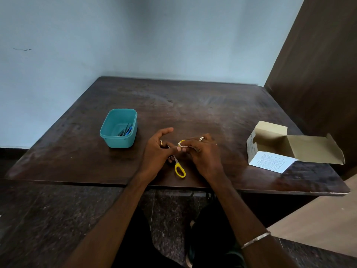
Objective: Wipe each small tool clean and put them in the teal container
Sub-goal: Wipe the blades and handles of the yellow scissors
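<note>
Both hands (179, 151) worked the scissors (178, 167) right of the container (108, 132): left (158, 151) gripping blades, right (202, 151) pinching a wipe (181, 145); next, dropping them in.

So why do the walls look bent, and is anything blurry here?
Head view: the wide-angle lens bows the table edges and walls; the light is dim and soft, with faint sheen on the wood; the scissors and the box look slightly soft, and the tools in the container are hard to tell apart.

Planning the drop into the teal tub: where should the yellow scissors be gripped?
Probably the free yellow handle loop of the scissors, taken from the near table edge: it sticks out toward the person, while both hands cover the blades.
</note>
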A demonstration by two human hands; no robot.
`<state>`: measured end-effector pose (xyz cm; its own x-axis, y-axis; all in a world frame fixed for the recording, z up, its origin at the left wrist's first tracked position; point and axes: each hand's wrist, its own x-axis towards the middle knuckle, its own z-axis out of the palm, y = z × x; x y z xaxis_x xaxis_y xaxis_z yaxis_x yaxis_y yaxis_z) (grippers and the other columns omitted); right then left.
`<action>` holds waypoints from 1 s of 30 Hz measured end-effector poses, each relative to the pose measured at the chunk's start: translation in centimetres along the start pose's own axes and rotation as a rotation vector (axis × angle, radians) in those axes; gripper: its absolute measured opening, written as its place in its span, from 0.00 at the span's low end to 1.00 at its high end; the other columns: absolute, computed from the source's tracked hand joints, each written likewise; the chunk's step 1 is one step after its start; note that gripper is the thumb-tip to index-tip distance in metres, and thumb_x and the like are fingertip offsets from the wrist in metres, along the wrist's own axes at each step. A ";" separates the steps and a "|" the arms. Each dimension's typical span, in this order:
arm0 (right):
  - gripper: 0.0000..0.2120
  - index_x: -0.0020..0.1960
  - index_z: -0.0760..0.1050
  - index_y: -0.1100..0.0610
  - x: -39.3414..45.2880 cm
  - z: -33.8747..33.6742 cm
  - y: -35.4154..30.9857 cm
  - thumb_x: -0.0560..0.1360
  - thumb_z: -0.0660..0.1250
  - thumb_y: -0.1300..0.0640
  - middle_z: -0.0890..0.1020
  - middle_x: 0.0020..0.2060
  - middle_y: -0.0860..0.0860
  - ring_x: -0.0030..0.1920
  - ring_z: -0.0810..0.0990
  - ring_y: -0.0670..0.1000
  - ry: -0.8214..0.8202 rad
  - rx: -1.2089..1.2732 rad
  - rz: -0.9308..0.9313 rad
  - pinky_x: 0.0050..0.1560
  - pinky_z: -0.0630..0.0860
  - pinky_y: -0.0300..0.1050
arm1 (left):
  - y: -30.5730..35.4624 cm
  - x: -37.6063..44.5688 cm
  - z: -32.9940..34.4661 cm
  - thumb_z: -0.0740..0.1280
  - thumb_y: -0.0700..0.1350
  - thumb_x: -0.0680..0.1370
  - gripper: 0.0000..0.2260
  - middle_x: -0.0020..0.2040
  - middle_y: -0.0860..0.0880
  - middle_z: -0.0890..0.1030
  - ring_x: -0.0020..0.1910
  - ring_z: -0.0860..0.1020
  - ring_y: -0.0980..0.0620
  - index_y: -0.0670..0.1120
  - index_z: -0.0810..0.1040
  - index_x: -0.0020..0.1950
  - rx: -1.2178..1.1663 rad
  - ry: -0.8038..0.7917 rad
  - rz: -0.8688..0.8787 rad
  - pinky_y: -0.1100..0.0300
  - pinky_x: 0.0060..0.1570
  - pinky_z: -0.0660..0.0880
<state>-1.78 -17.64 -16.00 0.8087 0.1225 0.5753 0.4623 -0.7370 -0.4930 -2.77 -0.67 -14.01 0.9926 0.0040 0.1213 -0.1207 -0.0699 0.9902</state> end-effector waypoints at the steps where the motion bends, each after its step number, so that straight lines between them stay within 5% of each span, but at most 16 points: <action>1: 0.14 0.50 0.85 0.46 0.0 -0.1 -0.1 0.68 0.77 0.61 0.86 0.48 0.43 0.49 0.74 0.47 0.003 -0.011 -0.009 0.46 0.77 0.48 | 0.0 0.0 0.0 0.77 0.35 0.69 0.29 0.35 0.44 0.82 0.27 0.77 0.51 0.49 0.74 0.67 -0.010 0.013 0.004 0.58 0.29 0.76; 9: 0.07 0.51 0.82 0.50 0.0 -0.2 -0.8 0.73 0.72 0.53 0.78 0.54 0.52 0.54 0.76 0.57 -0.052 -0.125 -0.006 0.46 0.78 0.53 | 0.1 -0.1 -0.1 0.75 0.32 0.70 0.28 0.32 0.47 0.81 0.25 0.76 0.52 0.48 0.74 0.67 -0.069 0.021 0.009 0.59 0.28 0.75; 13: 0.15 0.52 0.80 0.52 0.0 -0.3 -0.8 0.76 0.60 0.46 0.79 0.56 0.51 0.56 0.75 0.57 -0.127 -0.111 -0.012 0.49 0.76 0.54 | 0.4 -0.1 -0.3 0.72 0.29 0.70 0.23 0.32 0.44 0.81 0.28 0.77 0.47 0.43 0.78 0.63 -0.166 0.024 -0.013 0.58 0.29 0.76; 18: 0.12 0.49 0.81 0.51 0.1 -0.4 -0.1 0.74 0.66 0.45 0.80 0.48 0.48 0.52 0.75 0.52 -0.196 0.115 0.048 0.51 0.75 0.54 | 0.8 0.1 -1.0 0.70 0.31 0.73 0.09 0.39 0.41 0.83 0.39 0.82 0.44 0.40 0.83 0.51 -0.215 -0.042 -0.124 0.40 0.51 0.76; 21: 0.10 0.47 0.82 0.52 0.2 -0.5 -0.1 0.73 0.71 0.46 0.79 0.42 0.44 0.48 0.75 0.47 -0.215 0.203 0.111 0.48 0.74 0.48 | 1.0 0.1 -1.5 0.69 0.36 0.76 0.04 0.42 0.44 0.84 0.41 0.81 0.46 0.40 0.83 0.47 -0.218 -0.063 -0.146 0.42 0.50 0.77; 26: 0.04 0.43 0.83 0.53 0.2 -1.1 -0.6 0.73 0.75 0.53 0.82 0.37 0.43 0.38 0.77 0.39 -0.227 0.456 0.236 0.41 0.69 0.35 | 1.4 -0.2 -1.8 0.66 0.55 0.77 0.19 0.42 0.40 0.84 0.40 0.81 0.44 0.40 0.83 0.38 -0.173 -0.027 -0.089 0.52 0.42 0.77; 30: 0.07 0.39 0.81 0.62 0.3 -1.9 -1.0 0.74 0.73 0.60 0.81 0.31 0.46 0.33 0.77 0.42 -0.213 0.701 0.334 0.37 0.71 0.36 | 1.2 -0.5 -2.5 0.62 0.69 0.74 0.30 0.49 0.42 0.85 0.43 0.82 0.44 0.42 0.84 0.45 -0.140 -0.068 -0.023 0.54 0.38 0.79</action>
<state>-2.69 -18.14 -14.16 0.9638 0.1459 0.2230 0.2472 -0.1770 -0.9527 -3.41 1.79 -12.73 0.9931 -0.0638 0.0982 -0.0938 0.0691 0.9932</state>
